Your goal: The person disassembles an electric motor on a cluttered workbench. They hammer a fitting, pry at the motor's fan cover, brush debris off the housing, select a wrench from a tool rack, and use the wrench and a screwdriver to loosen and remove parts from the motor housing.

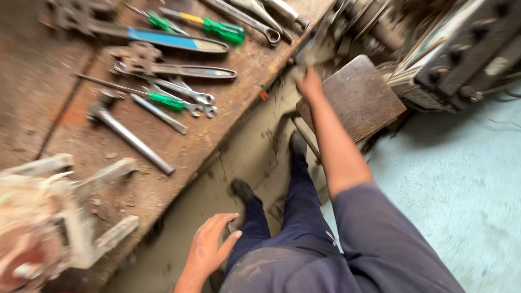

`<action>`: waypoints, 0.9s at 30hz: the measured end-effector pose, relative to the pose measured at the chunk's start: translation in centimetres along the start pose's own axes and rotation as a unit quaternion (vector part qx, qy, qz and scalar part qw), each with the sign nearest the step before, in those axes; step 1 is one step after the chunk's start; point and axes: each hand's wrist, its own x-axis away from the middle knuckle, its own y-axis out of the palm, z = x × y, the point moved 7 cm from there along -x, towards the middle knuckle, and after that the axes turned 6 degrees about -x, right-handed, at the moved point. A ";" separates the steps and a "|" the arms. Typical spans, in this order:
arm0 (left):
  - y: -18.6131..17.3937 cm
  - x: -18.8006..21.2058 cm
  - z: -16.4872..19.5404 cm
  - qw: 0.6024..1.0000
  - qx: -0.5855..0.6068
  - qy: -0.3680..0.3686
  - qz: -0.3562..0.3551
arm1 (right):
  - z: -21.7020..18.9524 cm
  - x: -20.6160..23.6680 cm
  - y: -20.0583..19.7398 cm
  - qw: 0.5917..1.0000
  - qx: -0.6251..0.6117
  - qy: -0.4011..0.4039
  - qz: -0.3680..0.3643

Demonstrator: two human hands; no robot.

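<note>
My left hand (pixel 209 247) hovers open beside my left thigh, fingers spread, holding nothing. My right arm stretches forward, and my right hand (pixel 310 82) is at the corner of the wooden workbench (pixel 163 190), just over the near edge of a brown wooden stool (pixel 361 97). A blurred grey object (pixel 305 51) sits right at its fingertips. Motion blur hides whether the fingers grip it. My legs in dark blue trousers and black shoes stand on the dirty floor between the bench and the stool.
The bench holds a hammer (pixel 127 135), two pipe wrenches (pixel 163 68), green-handled screwdrivers (pixel 217 28) and several spanners (pixel 187 100). A pale metal vise-like part (pixel 65 217) sits at its near left. A dark machine (pixel 461 54) stands at the upper right.
</note>
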 end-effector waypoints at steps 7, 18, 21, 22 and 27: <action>2.6 -0.3 -2.0 0.984 -0.004 -0.176 -0.026 | 5.5 -11.5 8.0 0.982 0.133 0.081 -0.104; 2.7 -2.1 -2.8 0.981 0.017 -0.191 -0.030 | 7.2 -13.4 7.0 0.973 0.163 0.104 -0.122; 2.5 -1.5 -3.3 0.979 0.033 -0.196 -0.036 | 6.2 -12.5 4.8 0.980 0.153 0.091 -0.088; 2.3 -1.2 -3.5 0.980 0.037 -0.193 -0.032 | 5.7 -11.7 4.0 0.984 0.143 0.080 -0.070; 0.9 2.4 -5.8 0.978 0.076 -0.191 -0.020 | 2.0 1.9 -1.0 0.991 -0.135 -0.006 0.018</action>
